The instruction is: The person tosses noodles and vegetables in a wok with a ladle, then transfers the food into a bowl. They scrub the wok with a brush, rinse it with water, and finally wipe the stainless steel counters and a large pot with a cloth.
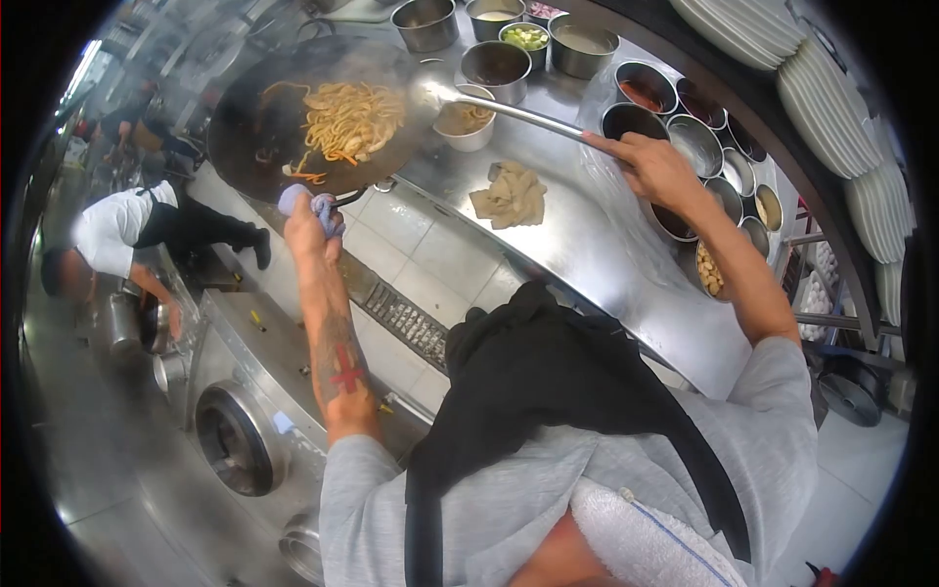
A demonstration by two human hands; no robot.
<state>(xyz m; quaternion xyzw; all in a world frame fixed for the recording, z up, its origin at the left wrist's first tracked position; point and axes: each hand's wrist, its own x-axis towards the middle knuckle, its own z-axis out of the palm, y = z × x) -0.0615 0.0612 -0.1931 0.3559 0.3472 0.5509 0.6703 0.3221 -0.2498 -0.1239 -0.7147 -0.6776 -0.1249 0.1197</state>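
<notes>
My left hand (311,220) is closed round the handle of a large dark wok (240,132), with a bluish cloth (328,207) wrapped between palm and metal. Noodles (354,119) with orange strips lie in the wok, which is tilted over the counter's edge. In my right hand (650,166) is the long handle of a steel ladle (518,115), one finger stretched along it. The ladle's bowl is beside the wok's right rim, above a white container (465,135) that has some noodles inside.
Steel pots (496,70) and a crumpled beige cloth (511,196) are on the steel counter (421,184). Several ingredient tins (695,145) stand at right, below stacked white plates (827,93). A co-worker (112,230) bends over at left, near a stove burner (233,438).
</notes>
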